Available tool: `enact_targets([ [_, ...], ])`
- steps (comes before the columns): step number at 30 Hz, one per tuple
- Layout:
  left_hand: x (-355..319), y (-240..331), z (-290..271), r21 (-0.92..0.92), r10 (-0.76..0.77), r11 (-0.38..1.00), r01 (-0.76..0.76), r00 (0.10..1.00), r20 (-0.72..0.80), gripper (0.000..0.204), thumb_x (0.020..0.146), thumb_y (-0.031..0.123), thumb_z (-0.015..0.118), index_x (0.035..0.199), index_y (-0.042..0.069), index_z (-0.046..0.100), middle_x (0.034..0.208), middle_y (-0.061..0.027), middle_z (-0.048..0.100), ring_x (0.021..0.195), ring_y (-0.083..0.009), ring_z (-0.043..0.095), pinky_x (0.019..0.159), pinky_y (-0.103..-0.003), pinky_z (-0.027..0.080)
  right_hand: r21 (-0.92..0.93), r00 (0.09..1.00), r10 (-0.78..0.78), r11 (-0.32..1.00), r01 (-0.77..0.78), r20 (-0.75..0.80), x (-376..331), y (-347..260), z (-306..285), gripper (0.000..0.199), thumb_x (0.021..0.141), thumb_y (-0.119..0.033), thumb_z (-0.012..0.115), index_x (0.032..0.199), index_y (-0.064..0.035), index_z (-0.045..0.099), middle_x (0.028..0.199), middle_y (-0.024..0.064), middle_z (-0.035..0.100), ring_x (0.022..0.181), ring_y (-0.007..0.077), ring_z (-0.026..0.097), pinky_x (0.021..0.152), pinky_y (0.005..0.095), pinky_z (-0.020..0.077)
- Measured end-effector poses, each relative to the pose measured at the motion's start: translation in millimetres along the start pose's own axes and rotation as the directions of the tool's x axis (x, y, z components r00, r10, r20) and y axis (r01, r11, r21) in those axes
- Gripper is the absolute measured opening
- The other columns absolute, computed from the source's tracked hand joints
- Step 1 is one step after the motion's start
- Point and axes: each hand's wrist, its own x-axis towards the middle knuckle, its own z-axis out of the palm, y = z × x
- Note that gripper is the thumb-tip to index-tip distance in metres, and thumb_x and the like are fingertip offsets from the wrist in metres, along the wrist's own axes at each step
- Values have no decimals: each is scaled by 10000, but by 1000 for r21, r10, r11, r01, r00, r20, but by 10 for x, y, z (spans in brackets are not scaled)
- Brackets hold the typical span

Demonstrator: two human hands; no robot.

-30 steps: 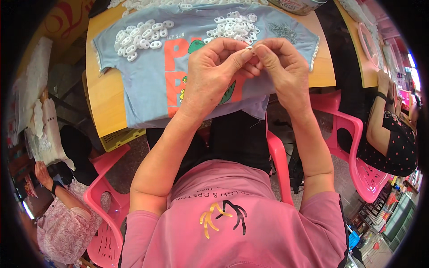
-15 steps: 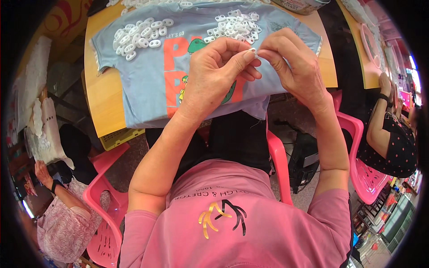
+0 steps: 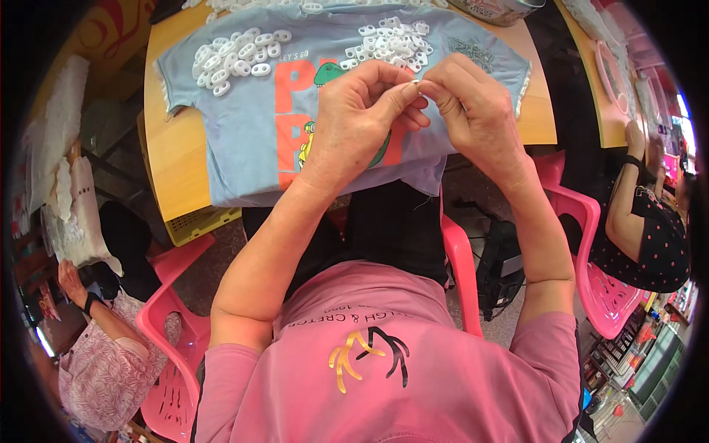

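Above the near half of a light blue printed T-shirt (image 3: 240, 140), my two hands meet at the fingertips. My left hand (image 3: 354, 114) pinches a small white plastic piece (image 3: 416, 83) between thumb and forefinger, its other fingers curled beneath. Against the same piece press the closed thumb and forefinger of my right hand (image 3: 480, 111); the fingers cover most of it. Two heaps lie on the shirt: larger oval white pieces with two holes (image 3: 238, 57) at the left, and smaller white pieces (image 3: 391, 46) behind my hands.
The shirt covers much of a yellow wooden table (image 3: 173, 159). More white pieces (image 3: 314, 7) lie along the far edge, near a round tub (image 3: 496, 9). Pink chairs (image 3: 173, 347) stand either side; one person sits at the left (image 3: 111, 354), another at the right (image 3: 646, 236).
My right hand has shifted slightly left and down, its fingertips closing tighter over the white piece. My left hand stays nearly in place. The view has shifted a little.
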Motion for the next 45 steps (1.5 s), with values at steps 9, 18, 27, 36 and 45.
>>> enact_targets([
  [9, 2, -4, -5, -21, -12, 1000, 12, 1000, 12, 133, 940, 55, 600, 991, -68, 594, 840, -138, 681, 697, -176, 687, 622, -268, 573, -68, 994, -72, 995, 78, 87, 79, 1, -149, 81, 892, -41, 623, 871, 13, 566, 802, 111, 544, 688, 264, 551, 597, 337, 441],
  [18, -22, -41, 13, -99, 8, 995, -6, 1000, 15, 75, 937, 19, 589, 954, -53, 579, 838, -101, 664, 685, -135, 664, 609, -247, 557, -4, 998, -56, 998, 56, 38, 17, -2, 33, 74, 903, -10, 595, 849, 19, 554, 751, 119, 537, 662, 275, 548, 577, 340, 434],
  [27, -41, 72, 53, -207, 30, 977, -50, 995, -98, 104, 960, 58, 559, 983, -43, 546, 881, -118, 663, 774, -160, 677, 683, -276, 581, 369, 904, 295, 839, -400, 309, 263, 71, -128, 191, 992, -144, 538, 943, 19, 624, 793, 13, 591, 662, 77, 545, 593, 224, 459],
  [36, -645, 471, -227, -140, 151, 973, -183, 966, -207, 126, 968, 70, 554, 1040, -31, 530, 966, -137, 663, 861, -183, 680, 779, -297, 568, 276, 981, 41, 957, -93, 190, 806, -293, 554, 137, 882, -86, 648, 987, -1, 676, 876, 52, 669, 722, 95, 585, 623, 241, 466],
  [45, -888, 536, -710, -53, 158, 981, -186, 929, -334, 141, 979, 106, 554, 1022, -26, 531, 950, -164, 672, 857, -203, 688, 782, -308, 570, -181, 976, -37, 980, 77, 215, 1077, -348, 1166, 239, 826, -258, 687, 934, -45, 677, 840, 151, 628, 797, 357, 619, 701, 437, 491],
])
